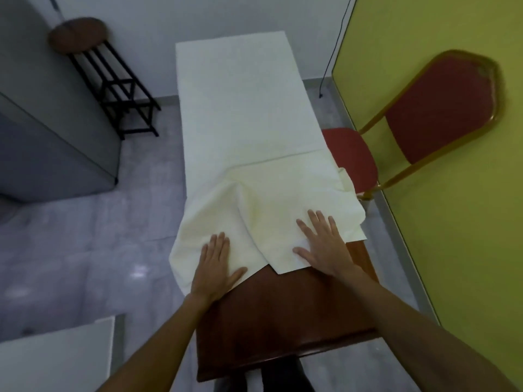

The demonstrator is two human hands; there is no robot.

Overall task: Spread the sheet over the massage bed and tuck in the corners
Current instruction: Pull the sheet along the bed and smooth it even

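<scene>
A cream sheet [243,114] covers the far and middle part of the massage bed. Its near end is folded back on itself and rumpled, with one flap hanging over the left side. The bed's brown padded surface [283,312] lies bare at the near end. My left hand [216,264] rests flat, fingers apart, on the sheet's near left edge. Over on the folded layer at the near right, my right hand [322,241] also lies flat with spread fingers. Neither hand pinches the cloth.
A red chair [441,108] with a gold frame stands close against the bed's right side, before a yellow-green wall [424,193]. A round stool [77,33] on a black rack stands at the far left, beside a grey cabinet [42,131]. A white surface [56,357] is near left.
</scene>
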